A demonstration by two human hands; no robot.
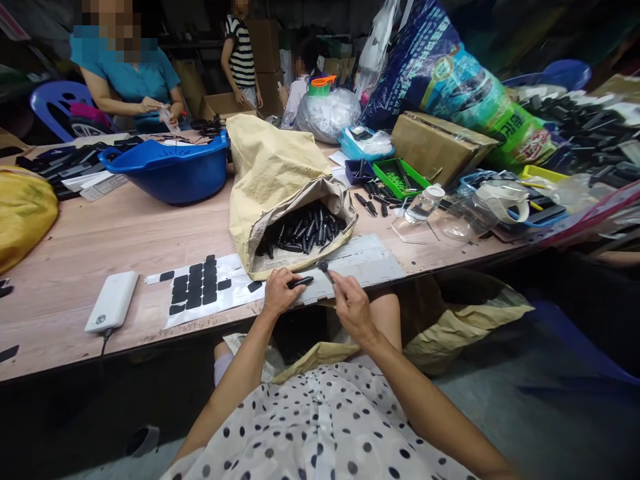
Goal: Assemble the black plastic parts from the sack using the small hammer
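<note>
My left hand (280, 291) is closed around a slim black tapered piece (303, 281), holding it low over a grey board (373, 259) at the table's near edge. Just to the right, my right hand (353, 308) grips a small tool with a rounded black head (323, 266); its exact kind is unclear. The tool's head is close to the black piece, apart from it. Behind both hands lies a tan woven sack (275, 157), its mouth facing me, with many similar black pieces (313, 229) inside. Left of my left hand is a white sheet with black rounded-square stickers (195, 283).
A white power bank (113, 301) lies at left, a blue basin (170, 175) behind it. To the right are a green tray (400, 179), a clear bottle (424, 204) and a cardboard box (440, 143). Another person (125, 87) sits across the table. An open sack (465, 320) hangs below the edge.
</note>
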